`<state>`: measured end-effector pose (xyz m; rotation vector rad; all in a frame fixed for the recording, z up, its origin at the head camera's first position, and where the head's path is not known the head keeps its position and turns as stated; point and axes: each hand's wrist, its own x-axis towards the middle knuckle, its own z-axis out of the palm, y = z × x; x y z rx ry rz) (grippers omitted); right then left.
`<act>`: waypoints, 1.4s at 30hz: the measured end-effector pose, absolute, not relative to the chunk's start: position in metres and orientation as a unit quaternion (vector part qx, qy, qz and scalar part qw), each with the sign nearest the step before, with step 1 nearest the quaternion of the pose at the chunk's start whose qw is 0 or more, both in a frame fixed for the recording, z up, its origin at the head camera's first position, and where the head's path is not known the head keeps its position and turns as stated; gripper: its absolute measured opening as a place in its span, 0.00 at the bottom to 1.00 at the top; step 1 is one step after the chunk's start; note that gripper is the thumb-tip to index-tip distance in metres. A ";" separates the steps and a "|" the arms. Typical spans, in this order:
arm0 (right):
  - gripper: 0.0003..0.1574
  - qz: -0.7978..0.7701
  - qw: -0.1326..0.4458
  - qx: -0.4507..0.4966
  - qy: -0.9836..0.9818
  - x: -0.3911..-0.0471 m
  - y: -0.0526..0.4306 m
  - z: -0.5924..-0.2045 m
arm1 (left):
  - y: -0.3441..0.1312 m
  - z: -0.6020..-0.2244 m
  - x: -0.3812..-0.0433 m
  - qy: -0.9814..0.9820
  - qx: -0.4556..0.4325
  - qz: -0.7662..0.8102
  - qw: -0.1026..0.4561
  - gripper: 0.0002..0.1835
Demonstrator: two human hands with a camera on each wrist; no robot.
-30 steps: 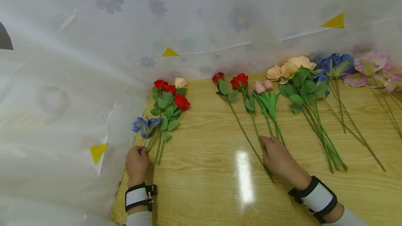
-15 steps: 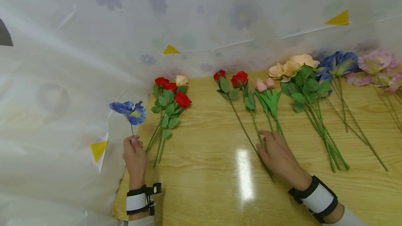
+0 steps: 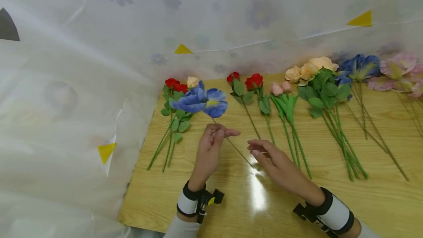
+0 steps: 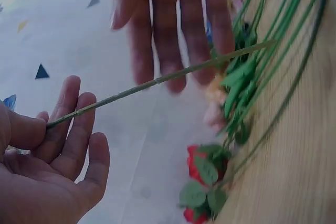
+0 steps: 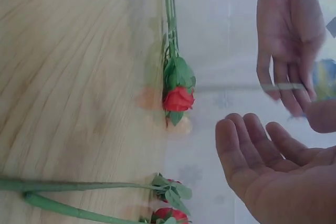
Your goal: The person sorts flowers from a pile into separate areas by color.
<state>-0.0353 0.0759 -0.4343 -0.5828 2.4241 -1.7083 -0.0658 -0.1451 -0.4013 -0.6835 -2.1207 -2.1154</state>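
Note:
A blue artificial iris-like flower (image 3: 214,103) is held up over the table by my left hand (image 3: 209,148), which pinches its thin stem between thumb and forefinger. In the left wrist view the bare stem (image 4: 128,92) slants across in front of the other palm. My right hand (image 3: 279,166) hovers to the right of the stem's lower end, fingers loosely extended and apart from it. The right wrist view shows that hand's fingers (image 5: 252,145) holding nothing. Behind the blue flower, red roses (image 3: 172,83) and a peach rose (image 3: 192,81) lie in a bunch, partly hidden.
Right of centre lie two red roses (image 3: 254,81) and pink tulips (image 3: 276,89). Farther right are peach roses (image 3: 308,71), blue flowers (image 3: 360,67) and pink flowers (image 3: 398,65). A patterned white sheet (image 3: 211,21) borders the wooden table (image 3: 158,197) at the back and left.
My left hand has lifted the blue flower from beside the left bunch and carried it right, toward the middle. My right hand has left the stems and moved slightly left.

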 end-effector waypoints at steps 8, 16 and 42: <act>0.18 -0.635 0.032 -0.209 0.743 -0.029 0.087 -0.429 | -0.099 -0.381 -0.055 -0.686 -0.259 -0.679 -0.022 0.09; 0.16 -0.565 -0.014 -0.194 0.802 -0.034 0.105 -0.417 | -0.121 -0.399 -0.063 -0.807 -0.229 -0.544 0.019 0.14; 0.30 -0.396 -0.102 0.161 0.898 -0.090 0.319 -0.442 | -0.301 -0.469 -0.064 -0.958 0.181 -0.222 0.022 0.21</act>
